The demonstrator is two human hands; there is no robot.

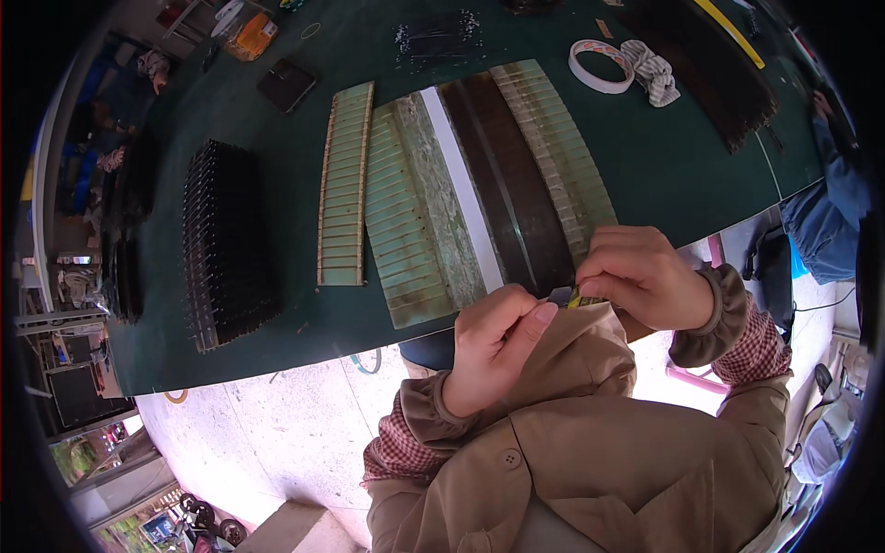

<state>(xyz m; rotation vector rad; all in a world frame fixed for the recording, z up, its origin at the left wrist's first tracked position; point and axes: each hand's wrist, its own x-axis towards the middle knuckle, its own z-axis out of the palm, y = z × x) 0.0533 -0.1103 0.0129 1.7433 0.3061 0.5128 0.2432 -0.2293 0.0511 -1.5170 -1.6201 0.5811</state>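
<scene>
My left hand [498, 343] is closed in a pinch, thumb against the bent fingers, just off the table's near edge. To its right my right hand [643, 278] pinches too, by the lower right corner of a long board. Between the fingertips shows a small yellow and grey piece [573, 300], too small to name; the fingers cover the rest. Beyond my hands lies the board, with pale green ribbed bands [415, 235], a white strip [466, 194] and a dark brown band [512, 175]. A narrow green slatted panel [345, 198] lies along its left side.
On the dark green table [304, 341], a stack of dark bristly strips [230, 244] lies left. A tape roll [577, 69], a striped cloth band [651, 74], dark fibres [705, 74] and a yellow strip [731, 32] lie far right. Another person's blue sleeve [841, 175] shows at the right edge.
</scene>
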